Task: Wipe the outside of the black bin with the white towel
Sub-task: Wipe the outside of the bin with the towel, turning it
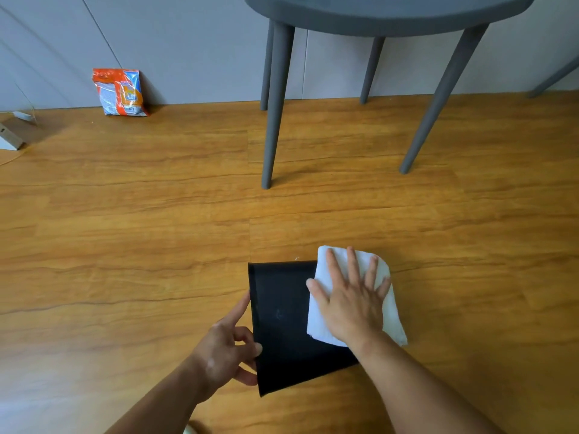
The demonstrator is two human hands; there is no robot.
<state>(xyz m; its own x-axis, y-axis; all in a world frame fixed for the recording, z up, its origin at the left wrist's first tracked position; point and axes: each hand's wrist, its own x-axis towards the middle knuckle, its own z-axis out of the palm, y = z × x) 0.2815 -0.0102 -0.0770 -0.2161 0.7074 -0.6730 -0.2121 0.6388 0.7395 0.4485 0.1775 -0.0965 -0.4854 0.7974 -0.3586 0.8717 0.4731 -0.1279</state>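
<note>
Left grip point(225, 349) pinching; right grip point(351, 305) flat, splayed.

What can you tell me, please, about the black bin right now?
The black bin lies on the wooden floor with one flat, matte, faintly smudged wall facing up; its opening is not visible. The left hand grips its left edge, and the right hand presses the white towel flat on its right part.

grey table point(385, 14), orange packet point(120, 92)
</note>
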